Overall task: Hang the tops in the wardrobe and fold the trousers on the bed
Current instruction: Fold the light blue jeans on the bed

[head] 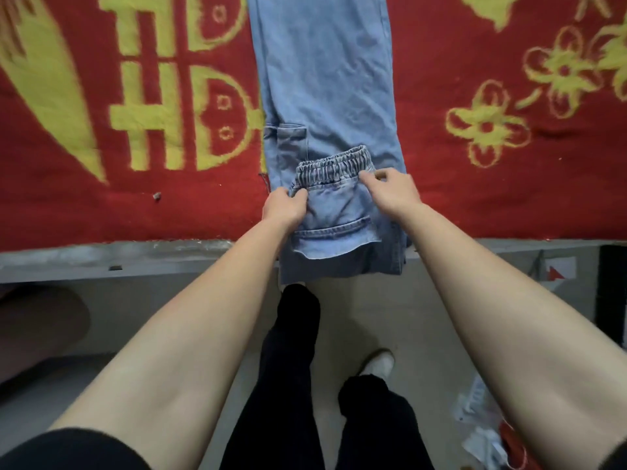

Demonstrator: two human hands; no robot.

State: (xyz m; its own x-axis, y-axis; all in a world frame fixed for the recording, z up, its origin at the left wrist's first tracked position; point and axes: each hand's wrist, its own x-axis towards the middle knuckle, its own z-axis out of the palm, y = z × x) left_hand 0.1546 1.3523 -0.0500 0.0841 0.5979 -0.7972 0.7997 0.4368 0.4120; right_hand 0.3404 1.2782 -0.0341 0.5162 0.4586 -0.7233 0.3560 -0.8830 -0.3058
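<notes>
Light blue denim trousers lie lengthwise on the bed, their legs running away from me. The elastic waistband end is folded over onto the legs near the bed's front edge. My left hand grips the left side of that folded part, fingers curled into the fabric. My right hand pinches the right end of the waistband. A bottom fold of denim hangs over the bed's edge.
A red blanket with yellow patterns covers the bed. The grey bed frame runs across below it. My legs in black trousers stand on a pale floor. Crumpled cloth lies on the floor at the right.
</notes>
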